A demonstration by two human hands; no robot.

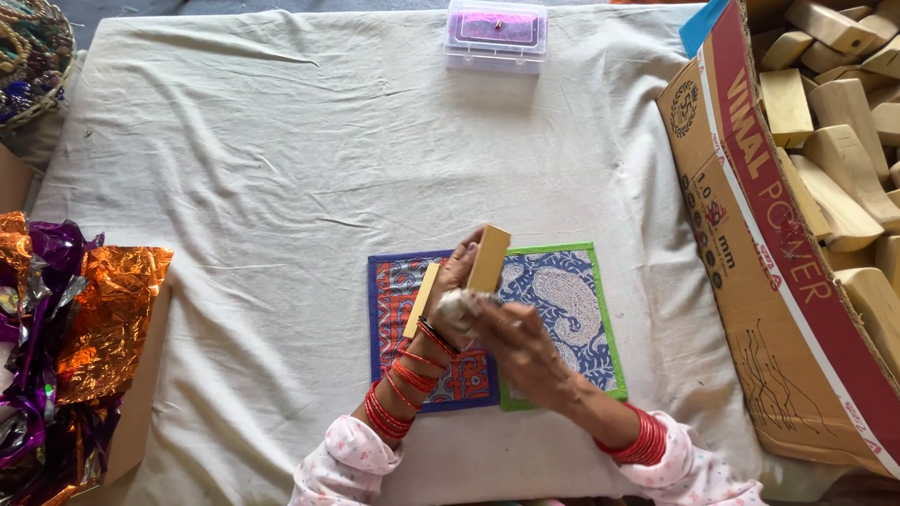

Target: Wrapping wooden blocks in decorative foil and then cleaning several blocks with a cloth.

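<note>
My left hand point(457, 272) holds a pale wooden block point(488, 259) upright above two patterned cloth mats. A second thin wooden piece point(421, 300) shows by the left wrist, apparently part of the same held block. My right hand point(521, 347) pinches a small whitish wad point(457, 305) against the block's lower side. Below lie a blue-bordered red mat point(392, 328) and a green-bordered blue paisley mat point(572, 309), side by side on the cream sheet point(262, 187). Both wrists wear red bangles.
A large cardboard box point(750, 234) full of similar wooden blocks point(844, 159) stands at the right. Crumpled orange and purple foil point(66, 328) lies at the left. A clear plastic case point(495, 33) sits at the far edge. A basket of beads point(28, 56) is top left.
</note>
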